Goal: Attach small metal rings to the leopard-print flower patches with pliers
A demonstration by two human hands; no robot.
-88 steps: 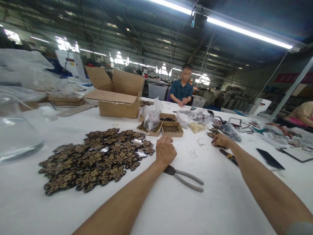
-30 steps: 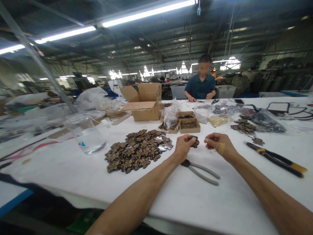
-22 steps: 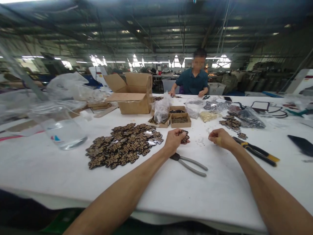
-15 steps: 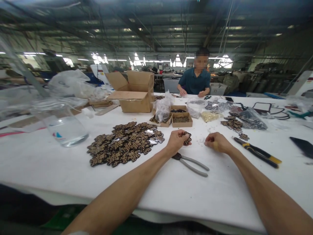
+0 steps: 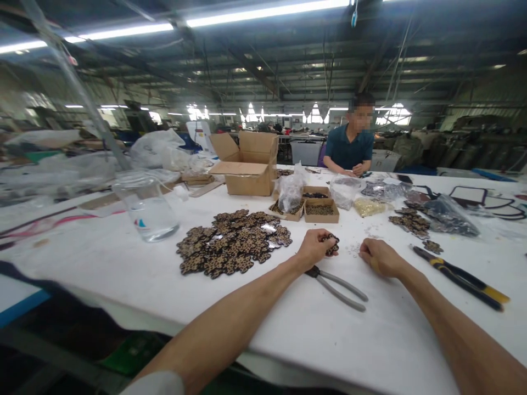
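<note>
My left hand (image 5: 316, 248) is closed on a leopard-print patch (image 5: 331, 244) with a dark scalloped edge, held just above the white table. Fingers pinched together, my right hand (image 5: 381, 257) rests at the right side of some tiny clear pieces (image 5: 353, 249) scattered on the cloth; whether anything is between its fingertips is too small to see. Grey-handled pliers (image 5: 340, 288) lie below my left hand, their head partly under the wrist. A big heap of matching patches (image 5: 230, 244) spreads to the left. Yellow-and-black pliers (image 5: 461, 277) lie to the right of my right hand.
Small cardboard trays of metal bits (image 5: 321, 210) stand ahead, before an open carton (image 5: 252, 178). A clear water jug (image 5: 150, 211) is at left. More patches (image 5: 409, 222) and plastic bags (image 5: 450, 214) lie at right. A co-worker (image 5: 349, 145) sits across the table.
My view has turned left and tilted up, so everything appears shifted to the right. Both hands keep about the same places over the table. The co-worker's hands have come closer together.
</note>
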